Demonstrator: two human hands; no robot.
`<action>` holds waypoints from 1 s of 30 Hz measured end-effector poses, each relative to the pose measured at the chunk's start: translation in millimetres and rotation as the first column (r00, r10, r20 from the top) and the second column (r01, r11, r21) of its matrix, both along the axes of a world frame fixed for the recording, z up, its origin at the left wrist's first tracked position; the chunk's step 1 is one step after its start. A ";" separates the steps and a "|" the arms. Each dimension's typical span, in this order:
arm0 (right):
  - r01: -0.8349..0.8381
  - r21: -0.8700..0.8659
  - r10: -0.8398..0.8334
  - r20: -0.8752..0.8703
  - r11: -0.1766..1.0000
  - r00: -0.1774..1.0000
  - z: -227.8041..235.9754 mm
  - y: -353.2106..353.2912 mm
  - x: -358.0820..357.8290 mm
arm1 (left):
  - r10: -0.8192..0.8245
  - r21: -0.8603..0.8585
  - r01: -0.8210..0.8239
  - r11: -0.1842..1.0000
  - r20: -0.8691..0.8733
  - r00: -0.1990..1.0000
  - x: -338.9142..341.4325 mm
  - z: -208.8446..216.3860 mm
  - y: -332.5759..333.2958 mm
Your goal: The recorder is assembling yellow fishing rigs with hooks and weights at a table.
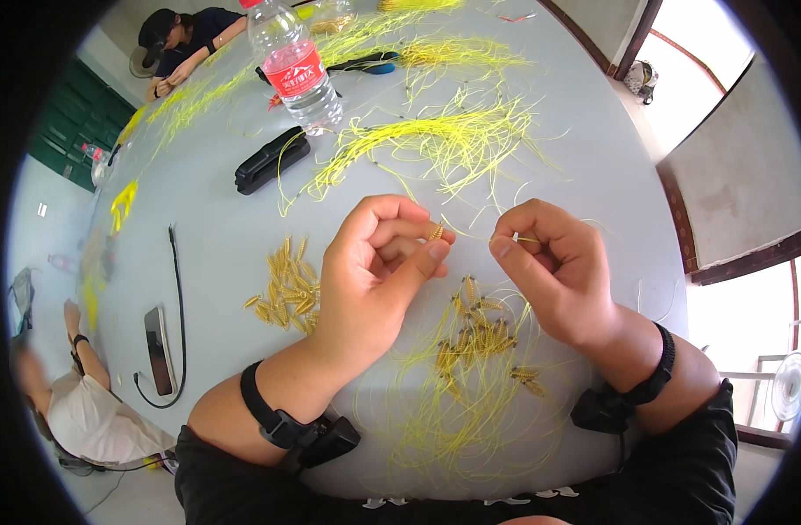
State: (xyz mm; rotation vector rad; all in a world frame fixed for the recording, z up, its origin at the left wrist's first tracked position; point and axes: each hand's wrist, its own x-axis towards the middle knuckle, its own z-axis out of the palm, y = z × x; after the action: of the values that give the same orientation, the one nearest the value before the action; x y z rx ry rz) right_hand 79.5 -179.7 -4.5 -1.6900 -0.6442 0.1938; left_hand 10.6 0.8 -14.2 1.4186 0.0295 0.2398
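My left hand (378, 262) pinches a small gold coiled spring (436, 232) between thumb and forefinger. My right hand (553, 267) pinches a thin yellow thread (472, 234) that runs left to the spring. Both hands hover above the grey table (216, 227). Below them lies a tangle of yellow threads with gold springs strung on them (479, 337). A loose pile of gold springs (286, 287) sits left of my left hand.
A bundle of yellow threads (435, 140) lies beyond my hands. A clear water bottle with a red label (293, 66) and a black case (272, 159) stand further back. A phone with a black cable (160, 348) lies at left. Other people sit at far left and back.
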 end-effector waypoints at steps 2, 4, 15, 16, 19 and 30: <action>-0.019 0.018 0.019 -0.012 1.000 1.000 -0.1 -0.4 0.9 | -0.011 -0.001 0.011 1.000 0.017 1.000 -0.4 -2.4 2.6; -0.052 0.037 0.051 0.032 0.998 0.998 -2.5 -1.9 1.7 | -0.023 -0.004 0.023 1.000 0.028 0.999 0.0 -2.5 3.5; -0.096 0.067 0.093 0.050 0.993 0.994 -3.5 -3.1 2.3 | 0.016 0.050 -0.016 0.999 0.007 1.000 3.4 -3.9 1.8; -0.101 0.066 0.095 0.090 0.993 0.991 -4.3 -3.1 3.2 | 0.016 0.052 -0.016 0.999 0.001 1.000 3.5 -4.1 2.3; -0.101 0.053 0.095 0.112 0.993 0.989 -6.1 -2.6 4.9 | 0.020 0.064 -0.020 0.998 -0.002 1.000 2.7 -4.3 2.9; -0.072 0.060 0.071 0.022 0.996 0.997 -5.0 -0.3 1.4 | -0.013 0.127 0.008 0.992 0.039 0.999 0.1 -4.0 3.9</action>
State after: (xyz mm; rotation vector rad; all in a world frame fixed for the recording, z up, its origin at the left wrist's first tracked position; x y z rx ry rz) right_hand 80.9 -180.0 -9.5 -1.6132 -0.7192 0.2067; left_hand 10.7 4.7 -18.3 1.5398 -0.0262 0.2650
